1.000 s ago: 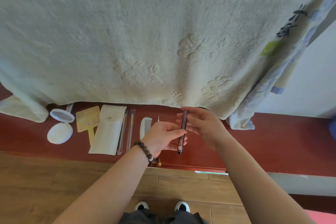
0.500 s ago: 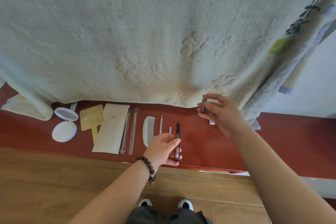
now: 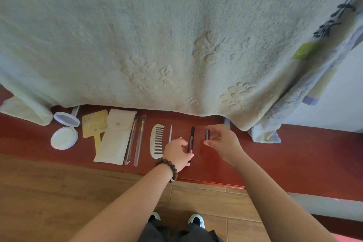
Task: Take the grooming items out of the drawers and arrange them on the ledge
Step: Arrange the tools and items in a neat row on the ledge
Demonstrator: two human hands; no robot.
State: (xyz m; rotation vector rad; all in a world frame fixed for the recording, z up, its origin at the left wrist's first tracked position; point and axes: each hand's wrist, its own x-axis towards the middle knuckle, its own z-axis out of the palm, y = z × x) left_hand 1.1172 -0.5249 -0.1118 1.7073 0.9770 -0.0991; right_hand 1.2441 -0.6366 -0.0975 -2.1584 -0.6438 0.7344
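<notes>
My left hand [image 3: 177, 150] pinches the dark brush [image 3: 191, 139] low on its handle, long axis pointing away from me, on the ledge [image 3: 294, 155]. Right hand [image 3: 223, 141] pinches its cap [image 3: 207, 134] just right of it, parallel; the comb [image 3: 157, 140] lies left.

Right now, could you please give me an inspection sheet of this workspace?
Surface: red ledge, items laid in a row.
Job's things: open compact, yellow hand mirror, cream pouch, two brushes, white comb, thin pick, dark brush pen, its cap.
Clutter: nothing seen.
Grippers: left hand grips the pen; right hand pinches the cap.
Cables: nothing seen.
Surroundings: pale blanket hanging over the ledge's back edge, patterned cloth, wooden floor.
</notes>
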